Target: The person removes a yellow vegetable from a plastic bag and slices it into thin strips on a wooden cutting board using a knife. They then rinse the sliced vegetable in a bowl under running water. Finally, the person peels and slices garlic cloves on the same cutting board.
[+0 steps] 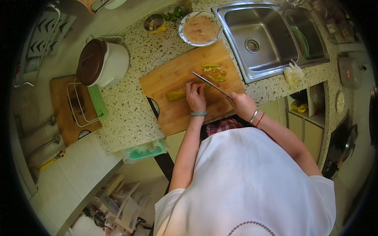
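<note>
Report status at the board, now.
Right grip closed on knife. Left grip on yellow-green vegetable. Cut pieces lie close to the knife.

- Long, slim grey metal knife blade (213, 84): smooth, with a faint sheen.
- Light-brown, broad wooden cutting board (161, 84): smooth, fine-grained, satin.
- Silver-grey, double-bowl metal sink (267, 27) — glossy.
- Cream, brown-speckled, stone-like countertop (122, 135): smooth-looking.
- White, round, pattern-rimmed plate (184, 39) — glossy, ceramic-looking.
- White cloth garment (252, 181): matt, softly creased.
</note>
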A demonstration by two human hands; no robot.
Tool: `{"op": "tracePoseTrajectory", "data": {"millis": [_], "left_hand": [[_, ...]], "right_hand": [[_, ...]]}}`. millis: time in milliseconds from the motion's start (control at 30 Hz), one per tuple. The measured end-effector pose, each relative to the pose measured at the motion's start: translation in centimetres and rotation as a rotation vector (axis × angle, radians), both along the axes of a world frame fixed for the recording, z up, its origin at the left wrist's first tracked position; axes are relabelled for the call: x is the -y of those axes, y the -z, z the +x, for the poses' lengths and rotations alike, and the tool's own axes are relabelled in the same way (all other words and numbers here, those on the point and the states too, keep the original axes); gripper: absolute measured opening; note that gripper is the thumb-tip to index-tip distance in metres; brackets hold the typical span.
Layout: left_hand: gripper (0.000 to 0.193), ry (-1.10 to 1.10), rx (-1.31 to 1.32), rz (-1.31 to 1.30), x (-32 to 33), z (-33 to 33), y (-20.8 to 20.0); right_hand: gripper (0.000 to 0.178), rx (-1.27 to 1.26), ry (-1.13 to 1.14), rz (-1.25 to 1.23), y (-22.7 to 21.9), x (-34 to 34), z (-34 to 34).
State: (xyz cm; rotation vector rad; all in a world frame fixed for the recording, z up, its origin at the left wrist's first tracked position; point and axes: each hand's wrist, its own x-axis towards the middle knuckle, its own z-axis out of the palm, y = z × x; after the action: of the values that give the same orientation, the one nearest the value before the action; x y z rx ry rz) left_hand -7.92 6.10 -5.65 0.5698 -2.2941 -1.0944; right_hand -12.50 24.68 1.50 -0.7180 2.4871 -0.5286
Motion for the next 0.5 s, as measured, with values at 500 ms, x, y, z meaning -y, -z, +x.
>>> {"op": "tracePoseTrajectory", "data": {"millis": [500], "left_hand": [[0.004,0.026,0.1,-0.05,-0.2,0.0,-0.2]], "right_hand": [[0.011,0.056,-0.01,-0.014,0.8,4.6,-1.4]]}}
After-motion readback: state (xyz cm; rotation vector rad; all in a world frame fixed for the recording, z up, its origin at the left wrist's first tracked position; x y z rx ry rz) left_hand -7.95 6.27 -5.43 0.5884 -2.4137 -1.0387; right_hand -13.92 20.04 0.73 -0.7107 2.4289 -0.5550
